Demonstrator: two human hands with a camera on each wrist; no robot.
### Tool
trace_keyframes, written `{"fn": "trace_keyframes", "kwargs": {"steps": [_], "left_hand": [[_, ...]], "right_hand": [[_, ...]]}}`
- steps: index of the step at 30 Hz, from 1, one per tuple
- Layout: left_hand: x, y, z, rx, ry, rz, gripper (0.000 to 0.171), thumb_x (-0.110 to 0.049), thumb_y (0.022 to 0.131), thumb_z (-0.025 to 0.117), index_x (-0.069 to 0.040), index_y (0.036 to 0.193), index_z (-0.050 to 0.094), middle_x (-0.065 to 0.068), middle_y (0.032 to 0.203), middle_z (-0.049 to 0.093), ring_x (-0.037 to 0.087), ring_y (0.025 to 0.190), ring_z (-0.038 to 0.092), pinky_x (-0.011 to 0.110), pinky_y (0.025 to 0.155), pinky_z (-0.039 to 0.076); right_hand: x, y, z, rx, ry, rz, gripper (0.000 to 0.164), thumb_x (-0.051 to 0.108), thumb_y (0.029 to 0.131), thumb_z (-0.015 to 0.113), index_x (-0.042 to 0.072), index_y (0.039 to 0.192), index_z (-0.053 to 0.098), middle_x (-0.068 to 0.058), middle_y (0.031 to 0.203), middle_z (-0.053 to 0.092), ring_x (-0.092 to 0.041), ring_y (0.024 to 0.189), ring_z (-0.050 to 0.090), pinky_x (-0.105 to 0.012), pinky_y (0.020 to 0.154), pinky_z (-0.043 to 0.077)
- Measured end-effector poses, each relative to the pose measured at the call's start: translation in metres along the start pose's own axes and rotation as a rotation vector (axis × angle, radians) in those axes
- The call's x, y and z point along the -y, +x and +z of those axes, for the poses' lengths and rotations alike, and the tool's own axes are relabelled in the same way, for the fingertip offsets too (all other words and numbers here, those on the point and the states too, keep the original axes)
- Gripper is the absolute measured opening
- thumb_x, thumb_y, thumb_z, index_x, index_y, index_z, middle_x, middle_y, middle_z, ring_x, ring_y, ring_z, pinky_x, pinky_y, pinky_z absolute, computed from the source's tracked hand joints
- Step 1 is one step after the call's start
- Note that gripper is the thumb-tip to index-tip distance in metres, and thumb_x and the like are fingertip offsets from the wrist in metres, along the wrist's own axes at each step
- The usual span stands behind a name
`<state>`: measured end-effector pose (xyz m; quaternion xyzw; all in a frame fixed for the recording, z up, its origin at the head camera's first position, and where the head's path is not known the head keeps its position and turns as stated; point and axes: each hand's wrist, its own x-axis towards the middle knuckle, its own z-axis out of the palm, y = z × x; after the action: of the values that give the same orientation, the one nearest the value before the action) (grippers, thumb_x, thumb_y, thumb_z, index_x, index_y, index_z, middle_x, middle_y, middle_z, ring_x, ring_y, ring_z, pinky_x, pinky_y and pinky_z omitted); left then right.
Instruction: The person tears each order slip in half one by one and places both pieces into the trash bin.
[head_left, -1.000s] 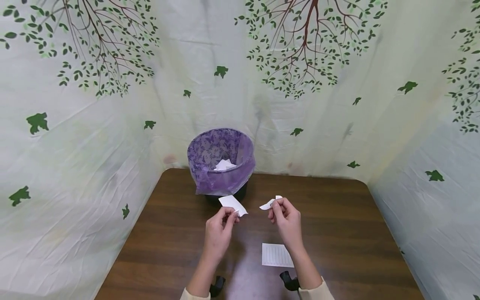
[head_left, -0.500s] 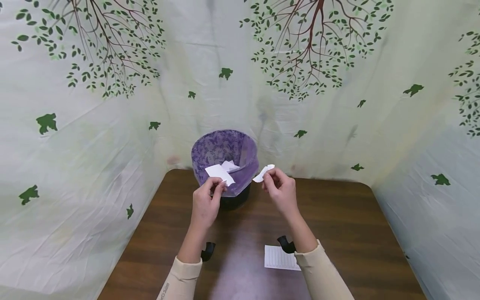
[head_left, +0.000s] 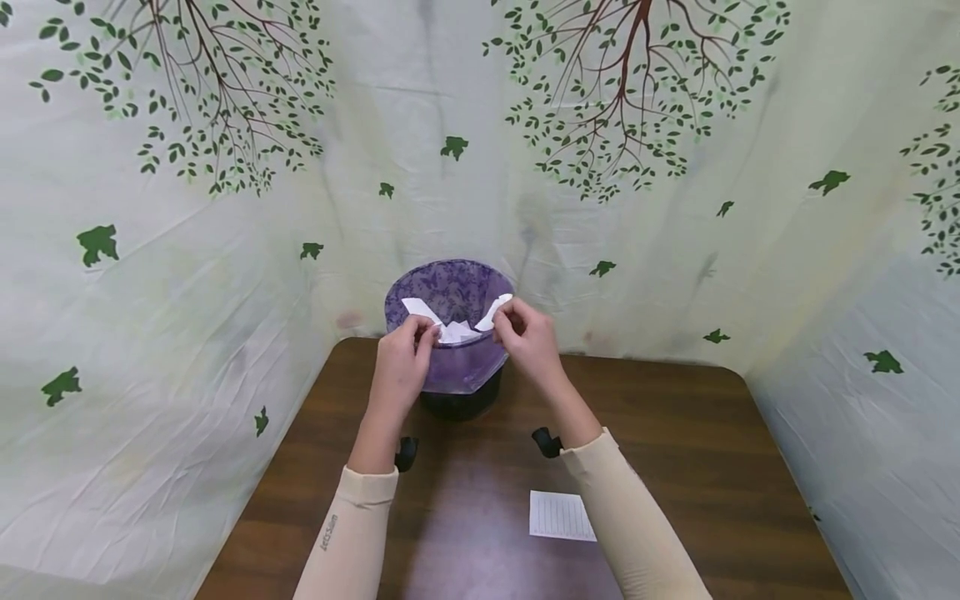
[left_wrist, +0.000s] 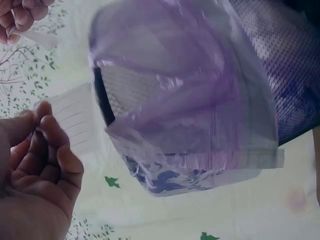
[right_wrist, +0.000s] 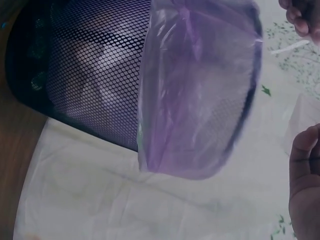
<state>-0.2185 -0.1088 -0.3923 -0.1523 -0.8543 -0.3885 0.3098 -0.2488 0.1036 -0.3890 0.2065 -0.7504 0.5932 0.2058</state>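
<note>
My left hand (head_left: 401, 358) pinches a torn piece of white paper (head_left: 422, 311) between thumb and fingertips; ruled lines show on this paper piece (left_wrist: 75, 120) in the left wrist view. Opposite it, my right hand (head_left: 528, 337) pinches a narrower, curled paper scrap (head_left: 492, 312). Both pieces overlap the opening of a black mesh trash bin (head_left: 461, 406) in the head view. A purple patterned bag (head_left: 461, 371) lines the bin and folds down over its rim. Several white paper scraps (head_left: 459, 332) are visible inside the bin, between the hands.
A lined paper sheet (head_left: 561, 517) lies on the brown wooden table (head_left: 660, 433), partly behind the right sleeve. White curtains (head_left: 555, 242) with printed trees and leaves surround the table on the sides and back. Black wrist mounts (head_left: 547, 442) protrude inward from both wrists.
Both hands have moved forward from over the table to the bin's opening, each still pinching its paper piece. The lined sheet has stayed on the table.
</note>
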Motion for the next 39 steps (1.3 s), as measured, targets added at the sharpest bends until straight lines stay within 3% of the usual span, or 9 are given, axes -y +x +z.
{"fn": "trace_keyframes", "kwargs": {"steps": [10,18,27,34,39], "left_hand": [[0.011,0.015,0.011,0.091,0.134,-0.034,0.013,-0.011,0.103,0.069,0.001,0.1,0.068,0.017,0.083,0.074,0.035,0.076,0.069,0.05,0.076,0.056],[0.015,0.017,0.015,0.125,0.194,-0.065,0.015,-0.014,0.103,0.069,0.001,0.103,0.071,0.02,0.095,0.079,0.039,0.087,0.075,0.053,0.079,0.058],[0.014,0.019,0.014,0.137,0.203,-0.066,0.015,-0.013,0.103,0.069,0.0,0.109,0.074,0.02,0.096,0.079,0.037,0.086,0.075,0.052,0.079,0.058],[0.012,0.018,0.012,0.156,0.187,-0.091,0.022,-0.012,0.103,0.069,-0.003,0.124,0.071,0.017,0.09,0.077,0.032,0.075,0.07,0.048,0.071,0.057],[0.01,0.017,0.011,0.138,0.165,-0.075,0.022,-0.011,0.103,0.069,-0.003,0.124,0.071,0.017,0.089,0.077,0.032,0.074,0.07,0.047,0.07,0.057]], "right_hand": [[-0.013,0.024,0.016,0.089,-0.103,0.098,0.017,0.017,0.102,0.061,0.01,0.088,0.068,-0.006,0.069,0.068,-0.013,0.062,0.059,-0.023,0.061,0.047],[-0.014,0.028,0.02,0.216,-0.155,0.127,0.021,0.018,0.1,0.058,0.003,0.091,0.07,-0.002,0.068,0.066,-0.013,0.061,0.059,-0.024,0.059,0.047],[-0.015,0.024,0.023,0.258,-0.205,0.149,0.016,0.021,0.102,0.058,0.013,0.101,0.072,0.0,0.068,0.065,-0.014,0.06,0.057,-0.027,0.057,0.044],[-0.014,0.022,0.024,0.262,-0.203,0.155,0.015,0.021,0.102,0.059,0.014,0.105,0.072,0.0,0.067,0.064,-0.014,0.059,0.053,-0.026,0.057,0.041],[-0.013,0.022,0.022,0.265,-0.191,0.147,0.016,0.021,0.104,0.058,0.014,0.105,0.072,-0.002,0.069,0.065,-0.016,0.061,0.055,-0.028,0.058,0.044]]}}
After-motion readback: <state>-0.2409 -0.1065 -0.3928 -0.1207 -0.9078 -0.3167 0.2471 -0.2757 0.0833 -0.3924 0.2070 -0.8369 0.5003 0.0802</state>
